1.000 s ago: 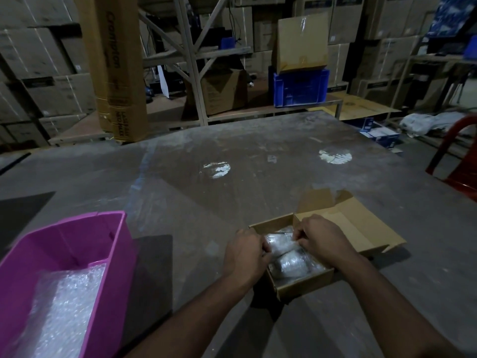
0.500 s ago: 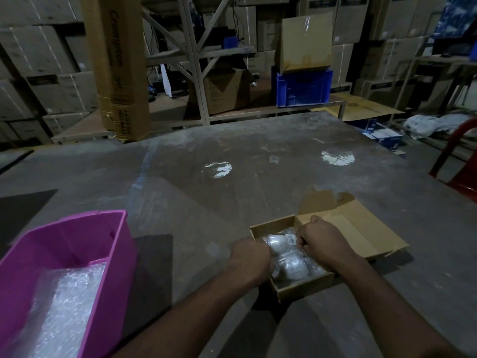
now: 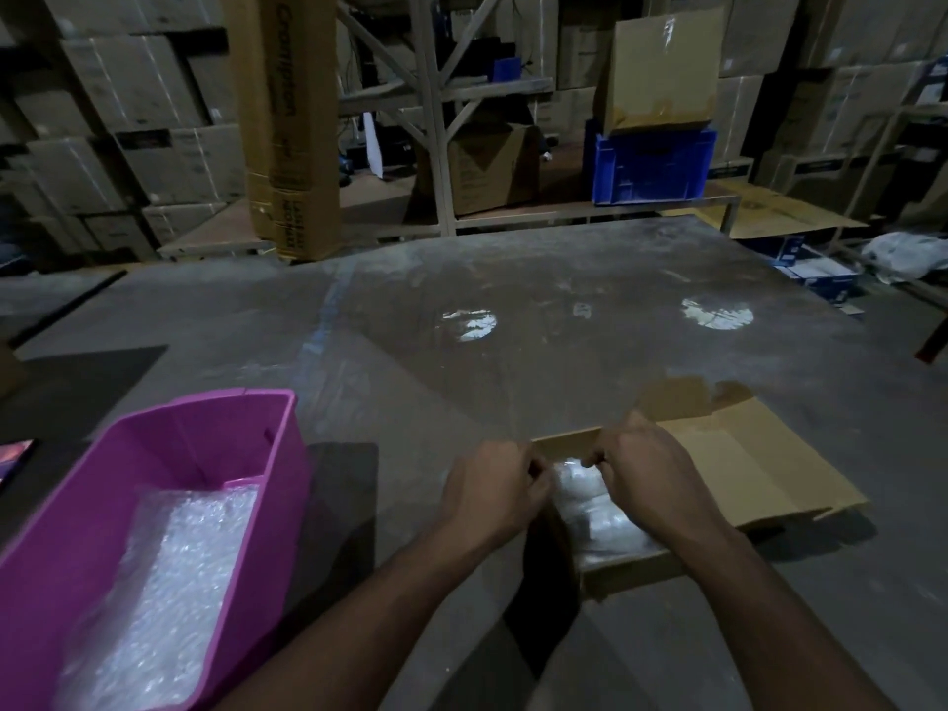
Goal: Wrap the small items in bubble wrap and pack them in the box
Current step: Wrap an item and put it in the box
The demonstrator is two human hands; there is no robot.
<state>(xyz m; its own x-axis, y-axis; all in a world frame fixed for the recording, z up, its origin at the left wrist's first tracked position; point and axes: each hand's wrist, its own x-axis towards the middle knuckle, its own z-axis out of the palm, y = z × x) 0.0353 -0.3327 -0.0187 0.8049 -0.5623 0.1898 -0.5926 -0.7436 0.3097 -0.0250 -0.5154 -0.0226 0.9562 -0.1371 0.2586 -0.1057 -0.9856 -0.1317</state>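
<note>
Both hands, left (image 3: 492,497) and right (image 3: 649,477), have fingers curled, pinching the clear bubble-wrapped bundles (image 3: 597,508) lying inside the small open brown cardboard box (image 3: 636,572) on the grey tabletop (image 3: 461,382). A pink plastic bin (image 3: 169,454) holding loose bubble wrap (image 3: 169,582) stands well apart to the left.

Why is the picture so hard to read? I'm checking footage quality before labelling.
Head view: dim warehouse light, two bright glare patches on the table, wide-angle bending of the shelf posts, soft blur on both hands, left hand and right hand, and washed-out shine on the bubble-wrapped items in the box.
</note>
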